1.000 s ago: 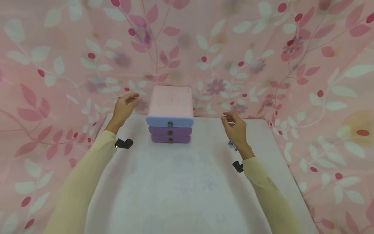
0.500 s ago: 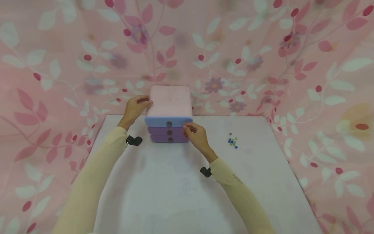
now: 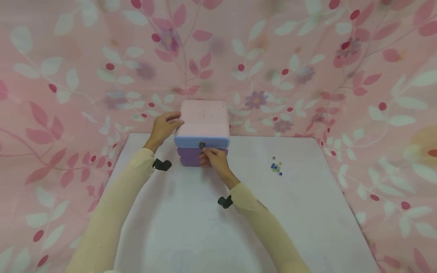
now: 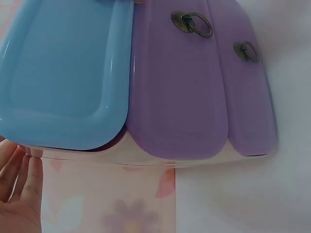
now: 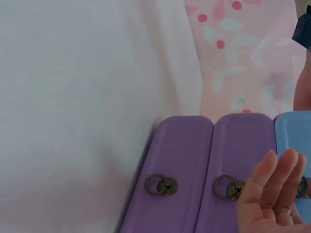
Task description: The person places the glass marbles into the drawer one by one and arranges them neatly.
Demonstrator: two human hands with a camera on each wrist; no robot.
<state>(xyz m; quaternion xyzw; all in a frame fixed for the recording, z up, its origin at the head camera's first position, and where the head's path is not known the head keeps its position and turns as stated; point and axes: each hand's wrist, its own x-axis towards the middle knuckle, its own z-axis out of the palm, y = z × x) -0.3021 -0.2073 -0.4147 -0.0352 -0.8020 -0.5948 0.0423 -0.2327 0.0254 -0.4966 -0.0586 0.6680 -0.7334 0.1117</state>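
Observation:
A small chest of drawers [image 3: 205, 117] stands at the back of the table, with a pink top, a blue upper drawer [image 4: 68, 73] and two purple drawers [image 4: 180, 87] below. Each front carries a bronze ring pull, such as the lowest one [image 5: 163, 185]. My left hand [image 3: 162, 131] rests against the chest's left side near the top, its fingers extended. My right hand [image 3: 216, 161] is in front of the drawers; thumb and index finger pinch the ring pull [image 5: 303, 187] of the blue drawer. Its other fingers are bent before the purple fronts.
Several blue and yellowish glass marbles [image 3: 276, 167] lie in a cluster on the white tabletop [image 3: 191, 220], right of the chest. A pink floral cloth [image 3: 218, 49] hangs close behind and around the table. Black wrist cameras [image 3: 225, 202] stick out below the sleeves.
Both hands have moved inward from beside the chest. My left hand has come to its side; my right has crossed from near the marbles to the blue drawer's ring pull. The drawers look unmoved.

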